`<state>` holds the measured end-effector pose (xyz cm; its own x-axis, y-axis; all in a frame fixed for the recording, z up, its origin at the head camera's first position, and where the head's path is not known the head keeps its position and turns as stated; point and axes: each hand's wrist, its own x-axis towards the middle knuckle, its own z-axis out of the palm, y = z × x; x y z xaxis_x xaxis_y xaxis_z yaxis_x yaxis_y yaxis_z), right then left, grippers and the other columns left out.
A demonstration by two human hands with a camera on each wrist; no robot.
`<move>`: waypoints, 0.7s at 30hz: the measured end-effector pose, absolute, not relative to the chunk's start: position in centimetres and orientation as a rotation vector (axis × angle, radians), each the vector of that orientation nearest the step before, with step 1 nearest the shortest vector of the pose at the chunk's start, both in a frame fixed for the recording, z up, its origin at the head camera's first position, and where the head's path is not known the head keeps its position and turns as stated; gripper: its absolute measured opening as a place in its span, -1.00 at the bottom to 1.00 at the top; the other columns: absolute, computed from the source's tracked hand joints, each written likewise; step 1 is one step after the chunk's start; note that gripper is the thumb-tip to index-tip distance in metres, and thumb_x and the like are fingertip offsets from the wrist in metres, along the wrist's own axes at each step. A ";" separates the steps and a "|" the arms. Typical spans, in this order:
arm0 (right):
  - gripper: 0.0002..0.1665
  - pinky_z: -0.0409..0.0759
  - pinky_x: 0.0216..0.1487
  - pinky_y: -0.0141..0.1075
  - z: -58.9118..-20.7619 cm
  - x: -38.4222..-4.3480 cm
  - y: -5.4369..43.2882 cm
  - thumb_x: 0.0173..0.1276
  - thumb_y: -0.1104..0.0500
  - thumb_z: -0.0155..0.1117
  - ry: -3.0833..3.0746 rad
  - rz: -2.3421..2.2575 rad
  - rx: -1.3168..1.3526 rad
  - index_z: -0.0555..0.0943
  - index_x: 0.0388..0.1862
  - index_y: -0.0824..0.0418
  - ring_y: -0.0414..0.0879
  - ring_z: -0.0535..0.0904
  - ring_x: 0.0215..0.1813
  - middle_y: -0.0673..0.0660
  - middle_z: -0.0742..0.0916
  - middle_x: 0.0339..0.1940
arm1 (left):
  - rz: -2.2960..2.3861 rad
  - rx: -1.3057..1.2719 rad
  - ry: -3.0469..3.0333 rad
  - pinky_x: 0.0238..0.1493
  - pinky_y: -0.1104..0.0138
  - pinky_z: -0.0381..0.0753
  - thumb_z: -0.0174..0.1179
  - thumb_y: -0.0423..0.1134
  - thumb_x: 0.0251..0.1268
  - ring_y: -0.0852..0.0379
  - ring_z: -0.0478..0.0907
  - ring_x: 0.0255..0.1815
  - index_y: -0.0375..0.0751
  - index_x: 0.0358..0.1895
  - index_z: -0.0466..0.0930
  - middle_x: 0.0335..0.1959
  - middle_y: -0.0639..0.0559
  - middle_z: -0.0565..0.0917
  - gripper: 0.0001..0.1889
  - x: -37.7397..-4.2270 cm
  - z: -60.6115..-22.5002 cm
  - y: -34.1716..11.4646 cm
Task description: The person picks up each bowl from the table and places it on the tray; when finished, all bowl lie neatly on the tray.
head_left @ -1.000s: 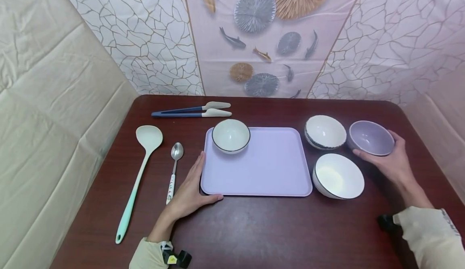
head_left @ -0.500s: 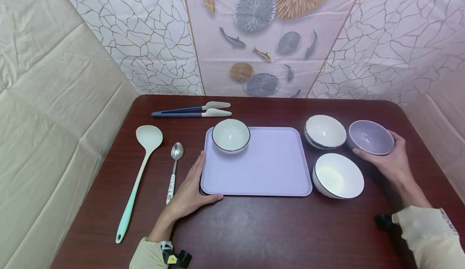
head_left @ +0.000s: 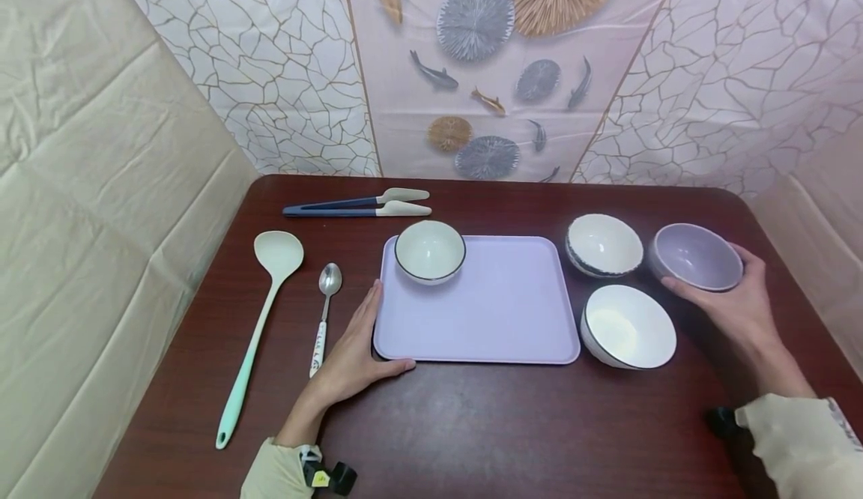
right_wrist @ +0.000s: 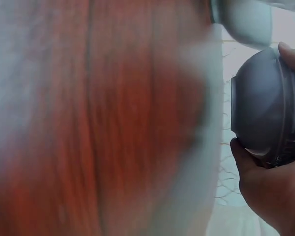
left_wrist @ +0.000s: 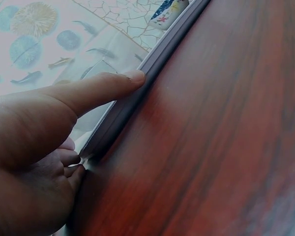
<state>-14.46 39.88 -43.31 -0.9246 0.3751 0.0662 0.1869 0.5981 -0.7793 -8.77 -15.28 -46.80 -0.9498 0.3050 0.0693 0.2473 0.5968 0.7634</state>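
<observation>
On the far right of the head view, my right hand [head_left: 738,308] grips a purple bowl [head_left: 697,257] at its right side, thumb near the front. In the right wrist view the same bowl [right_wrist: 260,101] sits between thumb and fingers. My left hand [head_left: 350,353] rests at the front left corner of a lilac tray [head_left: 499,312]. Its fingers lie straight along the tray's left edge, and the thumb [left_wrist: 108,88] touches the front edge. A white bowl with a dark rim [head_left: 430,253] stands on the tray's back left part.
Right of the tray stand a patterned white bowl [head_left: 603,244] and a larger white bowl [head_left: 628,327]. A metal spoon [head_left: 329,282] and a ladle-like utensil with a green handle [head_left: 246,372] lie at left. Blue-handled tongs [head_left: 357,207] lie behind.
The right hand and the purple bowl have shifted slightly to the right, widening the gap from the patterned white bowl. The left hand keeps its place at the tray.
</observation>
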 end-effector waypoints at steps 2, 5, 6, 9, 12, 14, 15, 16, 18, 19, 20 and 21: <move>0.26 0.24 0.29 -0.37 -42.6 -13.8 40.0 0.08 0.01 0.59 -2.599 1.234 -0.447 -0.05 0.58 -0.04 0.02 0.25 0.32 0.22 0.21 0.49 | 1.298 0.474 2.744 0.41 -0.03 0.04 0.54 0.09 -0.07 0.05 -0.23 0.57 -0.15 0.59 -0.28 0.60 -0.06 -0.18 0.31 -8.8 -46.8 -15.3; 0.22 0.28 0.11 -0.55 -41.2 -12.6 39.8 0.08 0.08 0.59 -2.590 1.251 -0.408 0.00 0.57 -0.07 -0.07 0.27 0.27 0.17 0.25 0.44 | 1.300 0.476 2.739 0.42 -0.03 0.04 0.54 0.08 -0.06 0.05 -0.23 0.57 -0.17 0.59 -0.27 0.60 -0.05 -0.19 0.30 -8.8 -46.8 -15.3; 0.21 0.28 0.04 -0.60 -40.6 -12.2 39.7 0.08 0.10 0.59 -2.588 1.259 -0.395 0.01 0.56 -0.09 -0.10 0.28 0.24 0.15 0.26 0.42 | 1.300 0.479 2.737 0.42 -0.03 0.04 0.54 0.08 -0.06 0.05 -0.23 0.57 -0.17 0.59 -0.27 0.60 -0.06 -0.19 0.30 -8.8 -46.7 -15.3; 0.19 0.27 -0.07 -0.66 -38.9 -10.6 39.0 0.09 0.17 0.58 -2.589 1.289 -0.344 0.03 0.55 -0.14 -0.13 0.29 0.21 0.06 0.29 0.38 | 1.302 0.490 2.731 0.42 -0.03 0.04 0.54 0.07 -0.06 0.04 -0.23 0.57 -0.18 0.59 -0.27 0.60 -0.06 -0.19 0.30 -8.8 -46.7 -15.3; 0.19 0.26 -0.08 -0.65 -37.1 -9.5 37.6 0.07 0.26 0.57 -2.589 1.324 -0.257 0.06 0.54 -0.14 -0.15 0.28 0.20 0.00 0.31 0.34 | 1.302 0.499 2.733 0.42 -0.03 0.03 0.54 0.06 -0.05 0.03 -0.23 0.57 -0.19 0.59 -0.27 0.60 -0.06 -0.18 0.30 -8.9 -46.6 -15.3; 0.19 0.27 -0.06 -0.63 -36.1 -9.2 36.1 0.04 0.32 0.58 -2.581 1.347 -0.181 0.09 0.53 -0.11 -0.14 0.29 0.19 0.01 0.33 0.32 | 1.300 0.500 2.735 0.42 -0.03 0.03 0.54 0.06 -0.05 0.04 -0.24 0.57 -0.18 0.59 -0.28 0.60 -0.06 -0.19 0.30 -8.9 -46.6 -15.3; 0.19 0.28 -0.05 -0.62 -35.6 -9.1 35.2 0.02 0.34 0.58 -2.577 1.355 -0.146 0.11 0.52 -0.09 -0.14 0.30 0.18 0.01 0.34 0.31 | 1.299 0.501 2.735 0.42 -0.03 0.03 0.53 0.07 -0.05 0.04 -0.24 0.57 -0.18 0.59 -0.28 0.60 -0.07 -0.19 0.29 -9.0 -46.6 -15.3; 0.19 0.28 -0.04 -0.62 -35.2 -9.0 34.3 0.00 0.35 0.59 -2.577 1.360 -0.113 0.13 0.51 -0.07 -0.14 0.31 0.18 0.02 0.35 0.30 | 1.297 0.507 2.736 0.42 -0.04 0.03 0.53 0.06 -0.04 0.03 -0.24 0.57 -0.19 0.59 -0.28 0.60 -0.07 -0.19 0.29 -9.0 -46.6 -15.2; 0.21 0.30 -0.03 -0.61 -34.7 -9.1 32.2 -0.04 0.36 0.62 -2.574 1.381 -0.054 0.14 0.50 -0.04 -0.13 0.33 0.17 0.05 0.36 0.30 | 1.297 0.515 2.738 0.41 -0.05 0.03 0.53 0.06 -0.04 0.01 -0.24 0.57 -0.21 0.59 -0.28 0.60 -0.10 -0.19 0.29 -9.0 -46.6 -15.2; 0.22 0.31 -0.03 -0.61 -34.5 -9.2 31.1 -0.07 0.37 0.63 -2.568 1.402 -0.025 0.14 0.50 -0.02 -0.12 0.34 0.17 0.07 0.36 0.30 | 1.299 0.517 2.739 0.41 -0.05 0.03 0.53 0.06 -0.04 0.00 -0.24 0.57 -0.21 0.59 -0.28 0.60 -0.11 -0.19 0.29 -9.0 -46.6 -15.2; 0.23 0.33 -0.02 -0.60 -34.4 -9.3 29.9 -0.09 0.36 0.64 -2.567 1.427 -0.003 0.14 0.50 -0.02 -0.12 0.34 0.17 0.08 0.37 0.31 | 1.302 0.518 2.739 0.41 -0.05 0.02 0.53 0.06 -0.04 -0.01 -0.24 0.57 -0.22 0.58 -0.28 0.60 -0.12 -0.19 0.29 -9.0 -46.7 -15.2; 0.24 0.35 -0.02 -0.59 -34.4 -9.5 28.8 -0.10 0.36 0.65 -2.566 1.458 0.019 0.14 0.50 -0.01 -0.12 0.35 0.17 0.09 0.36 0.31 | 1.305 0.518 2.738 0.41 -0.05 0.02 0.53 0.06 -0.04 -0.01 -0.24 0.57 -0.22 0.58 -0.28 0.60 -0.12 -0.19 0.29 -9.0 -46.7 -15.2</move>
